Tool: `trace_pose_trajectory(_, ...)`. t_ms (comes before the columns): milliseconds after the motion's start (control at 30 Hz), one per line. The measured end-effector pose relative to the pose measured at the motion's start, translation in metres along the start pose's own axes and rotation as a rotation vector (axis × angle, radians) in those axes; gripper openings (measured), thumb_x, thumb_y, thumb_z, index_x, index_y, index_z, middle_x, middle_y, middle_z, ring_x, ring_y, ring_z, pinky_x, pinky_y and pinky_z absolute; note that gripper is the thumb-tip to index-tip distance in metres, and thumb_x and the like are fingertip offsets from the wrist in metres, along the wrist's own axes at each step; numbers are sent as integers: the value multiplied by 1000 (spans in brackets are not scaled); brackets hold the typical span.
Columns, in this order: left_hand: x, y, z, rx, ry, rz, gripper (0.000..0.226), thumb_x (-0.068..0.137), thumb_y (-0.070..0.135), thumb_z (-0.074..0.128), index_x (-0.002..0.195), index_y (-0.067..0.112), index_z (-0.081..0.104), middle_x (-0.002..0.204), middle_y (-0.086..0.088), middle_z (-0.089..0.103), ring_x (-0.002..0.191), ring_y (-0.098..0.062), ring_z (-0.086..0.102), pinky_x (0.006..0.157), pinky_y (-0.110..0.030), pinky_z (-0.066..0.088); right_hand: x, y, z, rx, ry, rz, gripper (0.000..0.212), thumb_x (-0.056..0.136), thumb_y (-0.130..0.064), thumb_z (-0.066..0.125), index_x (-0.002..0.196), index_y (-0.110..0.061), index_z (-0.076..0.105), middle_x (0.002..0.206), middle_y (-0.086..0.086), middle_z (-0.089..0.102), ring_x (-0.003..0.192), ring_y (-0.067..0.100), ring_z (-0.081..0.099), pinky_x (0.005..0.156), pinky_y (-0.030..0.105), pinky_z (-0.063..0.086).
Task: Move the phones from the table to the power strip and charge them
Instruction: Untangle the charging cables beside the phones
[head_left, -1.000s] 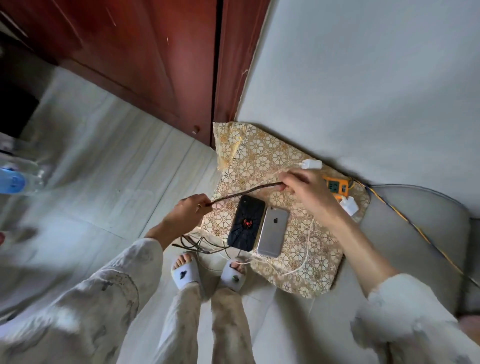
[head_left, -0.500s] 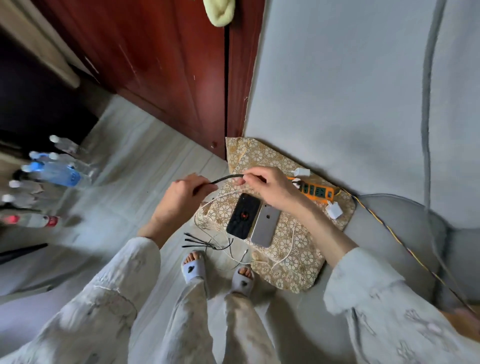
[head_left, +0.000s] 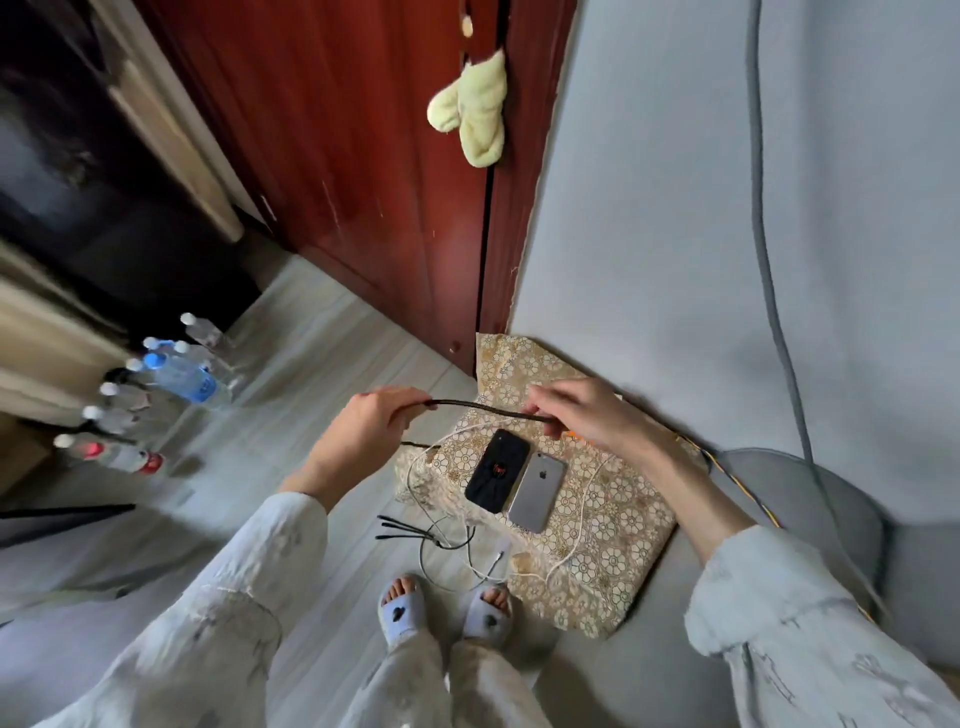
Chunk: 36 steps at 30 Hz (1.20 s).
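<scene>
- The black phone (head_left: 497, 471) and the silver phone (head_left: 537, 491) lie face down, side by side and touching along their long edges, on the patterned cushion (head_left: 602, 545).
- Both long axes run from near-left to far-right in my view, with the camera ends toward the wall; the silver one's logo shows.
- Neither phone has a cable in it that I can see, so I judge the carrying done and the charging step now in hand.
- My left hand (head_left: 363, 434) grips one end of a dark braided cable (head_left: 488, 410); my right hand (head_left: 587, 415) pinches the other part, the cable stretched nearly straight between them, above the phones.
- The power strip is mostly hidden behind my right hand; only a sliver of orange shows there, with its striped cord (head_left: 748, 499) trailing away along the sofa.
- A white cable (head_left: 576, 540) loops across the cushion and down to the floor, where several dark connector ends (head_left: 400, 527) lie near my slippers.
- Next, I think, I need to find the right plug end and bring it to a phone's near short edge, lined up along that phone's axis.
- Water bottles (head_left: 176, 374) stand well apart on the floor to the left.
</scene>
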<state>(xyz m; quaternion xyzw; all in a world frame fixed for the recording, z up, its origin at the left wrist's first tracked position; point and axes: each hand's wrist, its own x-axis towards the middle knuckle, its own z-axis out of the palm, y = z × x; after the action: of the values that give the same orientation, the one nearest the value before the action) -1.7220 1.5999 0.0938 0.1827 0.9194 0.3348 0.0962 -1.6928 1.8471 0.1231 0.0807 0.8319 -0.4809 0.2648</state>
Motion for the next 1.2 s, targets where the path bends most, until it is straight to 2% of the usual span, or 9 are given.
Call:
trace_pose_trajectory(67, 2, 17, -9, -2, 47, 47, 18, 90, 17, 51, 98, 15, 68, 72, -5, 62, 61, -21, 53, 60, -32, 43, -3, -19, 12, -84, -56, -59, 31, 92, -35, 47, 85, -9, 63, 74, -1, 61, 67, 11, 58, 71, 28, 49)
trace_pose_trajectory(233, -1, 41, -22, -133, 110, 33, 15, 88, 24, 55, 95, 15, 65, 67, 18, 53, 61, 6, 55, 60, -7, 41, -13, -51, 28, 80, 24, -191, 20, 93, -16, 49, 81, -27, 60, 69, -3, 55, 63, 18, 48, 60, 29, 39)
trace_pose_trajectory(433, -17, 27, -4, -222, -240, -107, 10, 89, 17, 53, 97, 12, 57, 100, -1, 64, 94, -13, 61, 85, -24, 46, -32, -65, 1, 567, 80, -309, 24, 90, -3, 45, 79, -14, 64, 75, 2, 61, 64, 10, 44, 59, 20, 34)
trace_pose_trajectory(567, -25, 9, -9, -189, -139, -123, 14, 88, 12, 55, 98, 10, 65, 94, -3, 69, 88, -17, 65, 80, -26, 49, -40, -56, -14, 687, 179, -254, 29, 88, -7, 42, 66, -10, 61, 57, -6, 65, 53, 4, 46, 55, 19, 35)
trace_pose_trajectory(767, -18, 17, -46, -127, 142, -37, 12, 84, 12, 61, 92, 11, 71, 65, 16, 54, 55, 1, 50, 58, -9, 39, -43, -38, -19, 260, 167, -33, 39, 93, -39, 44, 80, -11, 69, 67, -2, 65, 60, 8, 56, 71, 27, 46)
trace_pose_trajectory(867, -8, 39, -63, -87, 125, 75, 15, 86, 17, 60, 95, 14, 71, 71, 15, 56, 59, 2, 53, 56, -10, 39, -43, -57, -14, 94, 11, -102, 25, 93, -27, 48, 91, -10, 67, 75, 1, 66, 70, 12, 61, 78, 32, 50)
trace_pose_trajectory(967, -1, 58, -71, -52, 140, 161, 16, 87, 18, 58, 96, 16, 71, 82, 2, 65, 69, -10, 58, 63, -22, 45, -43, -85, -1, 96, -68, -181, 18, 91, -18, 53, 82, -13, 67, 69, 1, 63, 63, 12, 58, 63, 25, 50)
trace_pose_trajectory(1100, 1, 60, -76, -133, 199, 179, 14, 86, 19, 59, 94, 18, 70, 76, 5, 61, 64, -1, 54, 62, -8, 38, -40, -107, 9, 12, 43, -292, 15, 91, -22, 53, 88, -22, 67, 59, 3, 48, 54, 19, 42, 55, 34, 37)
trace_pose_trajectory(1200, 0, 46, -73, -263, 36, 105, 7, 86, 23, 60, 89, 25, 66, 81, 13, 62, 75, 3, 58, 73, -14, 44, -42, -120, -1, 138, 106, -389, 22, 93, -20, 50, 81, -26, 68, 61, 2, 45, 55, 10, 40, 58, 28, 37)
